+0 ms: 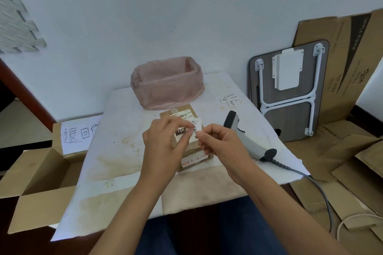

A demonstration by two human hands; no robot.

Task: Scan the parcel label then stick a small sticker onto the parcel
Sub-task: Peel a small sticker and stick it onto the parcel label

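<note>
A brown cardboard parcel [182,114] with a printed barcode label lies in the middle of the white-covered table [124,130]. Both hands hover just above it. My left hand [163,147] and my right hand [219,145] pinch a small white sticker [196,127] with handwritten marks between their fingertips, one at each side. The hands hide much of the parcel's top. A grey barcode scanner [246,136] lies on the table to the right of the parcel, apart from both hands, its cable trailing off the right edge.
A bin lined with a pink bag [167,83] stands behind the parcel. Spare small stickers [230,99] lie at the back right. An open carton [41,172] with a handwritten sign sits left. A folded table [290,93] and flattened cardboard [352,151] lie right.
</note>
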